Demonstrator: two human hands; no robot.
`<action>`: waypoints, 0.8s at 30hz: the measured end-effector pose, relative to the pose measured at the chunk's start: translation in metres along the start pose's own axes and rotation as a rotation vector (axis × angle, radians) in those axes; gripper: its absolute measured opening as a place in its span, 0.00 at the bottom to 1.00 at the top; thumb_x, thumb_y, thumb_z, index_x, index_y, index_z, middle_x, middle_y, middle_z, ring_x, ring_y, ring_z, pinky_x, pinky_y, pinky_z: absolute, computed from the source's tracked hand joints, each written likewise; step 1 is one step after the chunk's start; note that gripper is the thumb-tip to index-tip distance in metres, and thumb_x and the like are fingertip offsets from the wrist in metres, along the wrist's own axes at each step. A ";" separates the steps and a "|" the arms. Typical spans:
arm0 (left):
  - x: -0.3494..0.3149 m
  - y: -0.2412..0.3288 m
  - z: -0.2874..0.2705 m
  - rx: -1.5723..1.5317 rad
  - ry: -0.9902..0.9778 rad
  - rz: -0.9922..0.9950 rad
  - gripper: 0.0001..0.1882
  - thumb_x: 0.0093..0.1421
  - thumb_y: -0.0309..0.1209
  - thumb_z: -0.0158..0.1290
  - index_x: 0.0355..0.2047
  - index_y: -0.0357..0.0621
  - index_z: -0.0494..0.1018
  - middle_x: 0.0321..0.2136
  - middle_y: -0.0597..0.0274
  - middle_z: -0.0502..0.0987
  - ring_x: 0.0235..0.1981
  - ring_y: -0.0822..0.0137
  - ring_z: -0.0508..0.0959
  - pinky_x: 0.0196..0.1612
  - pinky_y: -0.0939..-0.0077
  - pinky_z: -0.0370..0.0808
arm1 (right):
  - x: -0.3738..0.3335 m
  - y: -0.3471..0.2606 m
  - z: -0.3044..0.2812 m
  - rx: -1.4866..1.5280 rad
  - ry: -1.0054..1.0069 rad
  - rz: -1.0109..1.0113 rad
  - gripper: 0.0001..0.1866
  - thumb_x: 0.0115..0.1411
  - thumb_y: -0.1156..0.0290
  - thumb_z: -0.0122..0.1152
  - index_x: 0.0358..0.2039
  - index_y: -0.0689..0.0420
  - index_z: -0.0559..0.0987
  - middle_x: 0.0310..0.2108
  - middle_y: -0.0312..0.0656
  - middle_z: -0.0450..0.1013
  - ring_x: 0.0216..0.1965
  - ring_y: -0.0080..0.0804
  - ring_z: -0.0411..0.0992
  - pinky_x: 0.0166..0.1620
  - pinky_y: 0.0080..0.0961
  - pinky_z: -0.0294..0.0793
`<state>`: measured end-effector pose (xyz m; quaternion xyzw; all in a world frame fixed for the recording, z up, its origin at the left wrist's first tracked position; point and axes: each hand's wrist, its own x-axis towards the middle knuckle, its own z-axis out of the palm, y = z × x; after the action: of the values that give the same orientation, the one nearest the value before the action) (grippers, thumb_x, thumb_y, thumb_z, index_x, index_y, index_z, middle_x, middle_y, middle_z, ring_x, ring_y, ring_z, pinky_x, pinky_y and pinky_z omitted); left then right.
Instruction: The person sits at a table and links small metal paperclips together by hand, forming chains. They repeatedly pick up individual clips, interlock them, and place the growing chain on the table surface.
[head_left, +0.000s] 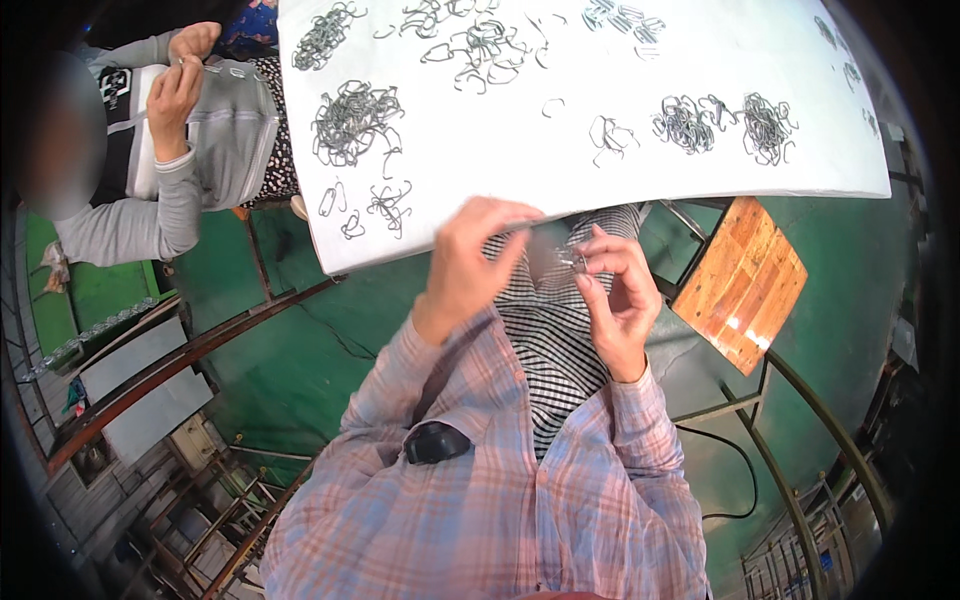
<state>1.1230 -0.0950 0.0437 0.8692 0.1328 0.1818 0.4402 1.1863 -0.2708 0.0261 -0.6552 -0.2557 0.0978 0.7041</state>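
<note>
At the near edge of the white table, in front of my lap, my right hand (pixel 622 300) pinches a small shiny metal clip (pixel 572 260) between thumb and fingertips. Its exact shape is too small and blurred to tell. My left hand (pixel 470 262) is just left of it, slightly smeared by motion. Its fingers reach toward the right and the thumb stands apart, with nothing visible between them. Nearest to my left hand on the tabletop is a loose cluster of bent metal wire pieces (pixel 390 205).
On the white table (pixel 480 155) lie several heaps of bent wire pieces, including a large pile (pixel 350 125) at left and a dense pile (pixel 767 128) at right. Another person (pixel 190 110) sits at the left side, handling small metal pieces. A wooden stool (pixel 745 285) stands at right.
</note>
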 end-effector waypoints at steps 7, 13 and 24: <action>0.102 -0.086 0.008 0.483 0.322 -0.034 0.07 0.52 0.32 0.63 0.32 0.47 0.82 0.38 0.61 0.75 0.43 0.58 0.71 0.44 0.65 0.72 | -0.004 -0.001 -0.005 0.044 0.032 -0.003 0.06 0.51 0.81 0.66 0.30 0.61 0.77 0.35 0.43 0.74 0.41 0.35 0.73 0.60 0.49 0.66; 0.115 -0.092 0.022 0.603 0.228 -0.196 0.08 0.51 0.35 0.63 0.28 0.46 0.81 0.39 0.57 0.74 0.45 0.55 0.68 0.51 0.64 0.67 | -0.004 0.000 -0.010 0.055 0.055 -0.018 0.07 0.51 0.81 0.66 0.30 0.61 0.77 0.34 0.44 0.74 0.40 0.36 0.73 0.60 0.49 0.67; 0.149 -0.015 0.097 0.283 -0.045 0.283 0.07 0.53 0.29 0.60 0.33 0.42 0.79 0.38 0.55 0.73 0.43 0.54 0.70 0.50 0.63 0.67 | -0.006 0.003 -0.032 0.067 0.081 0.002 0.06 0.52 0.82 0.64 0.30 0.62 0.77 0.35 0.46 0.76 0.39 0.38 0.76 0.59 0.47 0.69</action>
<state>1.2980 -0.0975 0.0078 0.9363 0.0235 0.2019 0.2864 1.1970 -0.3015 0.0217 -0.6351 -0.2230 0.0803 0.7352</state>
